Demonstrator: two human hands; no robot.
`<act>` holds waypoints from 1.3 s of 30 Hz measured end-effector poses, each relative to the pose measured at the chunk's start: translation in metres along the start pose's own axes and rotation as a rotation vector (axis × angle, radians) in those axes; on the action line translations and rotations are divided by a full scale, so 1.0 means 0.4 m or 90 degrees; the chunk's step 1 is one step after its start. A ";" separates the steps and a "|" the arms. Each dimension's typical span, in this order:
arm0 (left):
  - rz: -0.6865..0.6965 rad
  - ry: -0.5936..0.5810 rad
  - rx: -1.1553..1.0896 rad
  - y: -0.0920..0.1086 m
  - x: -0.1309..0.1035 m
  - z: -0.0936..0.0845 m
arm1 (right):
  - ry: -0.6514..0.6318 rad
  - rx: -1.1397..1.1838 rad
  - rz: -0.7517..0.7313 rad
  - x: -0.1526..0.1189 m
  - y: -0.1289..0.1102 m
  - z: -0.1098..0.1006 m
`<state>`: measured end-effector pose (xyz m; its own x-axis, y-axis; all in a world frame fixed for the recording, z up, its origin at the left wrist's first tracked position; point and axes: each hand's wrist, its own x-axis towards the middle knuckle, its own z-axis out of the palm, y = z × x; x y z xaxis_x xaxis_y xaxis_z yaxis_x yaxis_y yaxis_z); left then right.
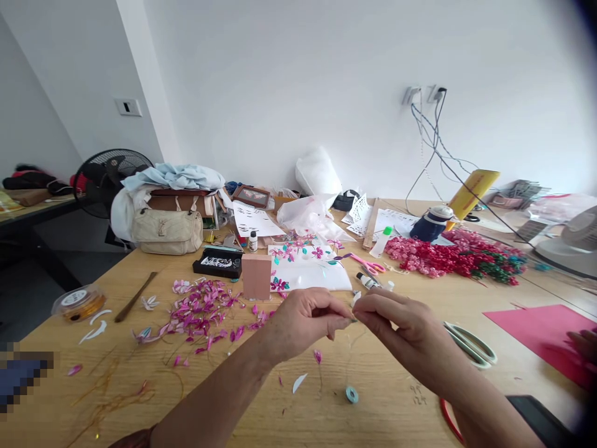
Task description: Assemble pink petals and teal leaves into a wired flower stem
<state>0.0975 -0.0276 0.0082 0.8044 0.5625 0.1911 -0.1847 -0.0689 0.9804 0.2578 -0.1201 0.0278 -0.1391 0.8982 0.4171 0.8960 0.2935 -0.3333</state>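
Observation:
My left hand [305,320] and my right hand [403,323] meet above the table, fingertips nearly touching. Both are closed in a pinch on something tiny, mostly hidden by the fingers. A faint thin thread [349,354] hangs below them toward a small teal spool [351,394] on the wood. Just under my hands lie a single magenta petal on a stem [318,356] and a white leaf-shaped piece [299,382]. Left of my hands spreads a pile of pink and magenta petals [205,308]. Behind stands a pinkish block [257,277].
Green-handled scissors [471,345] lie by my right forearm, with pink scissors [368,264] farther back. A white sheet with flowers [308,274] lies behind my hands. Red and pink bundles [448,255] are at right. Another person's hand [585,342] rests on pink paper [541,336].

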 end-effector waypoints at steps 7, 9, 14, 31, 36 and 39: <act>0.024 0.051 0.023 -0.004 0.010 -0.004 | -0.029 -0.012 -0.007 -0.028 -0.024 0.012; 0.032 0.053 0.076 -0.007 0.008 -0.002 | -0.027 -0.022 -0.026 -0.024 -0.029 0.000; -0.001 0.004 0.051 -0.004 0.001 0.005 | -0.008 -0.022 -0.025 -0.001 -0.015 -0.024; -0.020 0.017 0.049 -0.011 0.004 0.008 | -0.020 -0.015 -0.035 -0.004 -0.019 -0.028; -0.045 0.003 -0.029 0.000 0.000 0.004 | -0.025 0.011 0.013 0.003 0.002 -0.006; -0.047 0.013 -0.074 0.002 0.002 -0.003 | -0.030 0.017 0.014 -0.009 -0.003 0.016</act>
<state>0.0973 -0.0262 0.0091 0.8071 0.5789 0.1164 -0.1904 0.0686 0.9793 0.2545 -0.1216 0.0214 -0.1397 0.9185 0.3700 0.8875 0.2818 -0.3645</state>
